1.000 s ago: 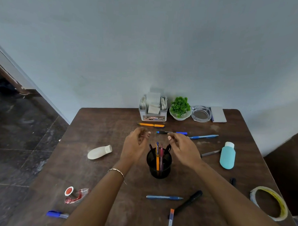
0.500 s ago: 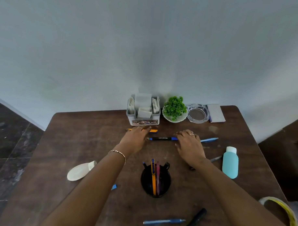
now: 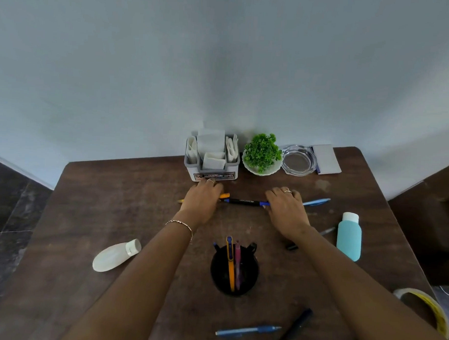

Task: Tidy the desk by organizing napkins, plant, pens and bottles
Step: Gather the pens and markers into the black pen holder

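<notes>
Now | both hands, lately at the pen cup [image 3: 249, 277], have reached the far row | left hand [image 3: 202, 201] covers the orange pen [image 3: 224, 195], right hand [image 3: 287, 210] the black pen [image 3: 245, 202] | fingers bent down, grip unseen | likely the next pens for the cup.

Left grip [image 3: 200, 202], right grip [image 3: 287, 210] onto pens [image 3: 245, 202]

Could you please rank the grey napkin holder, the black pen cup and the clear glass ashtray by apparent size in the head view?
1. Grey plastic napkin holder and black round pen cup: they look about alike, and the cup is nearer the camera, so unranked.
2. Clear round glass ashtray: smallest.
</notes>
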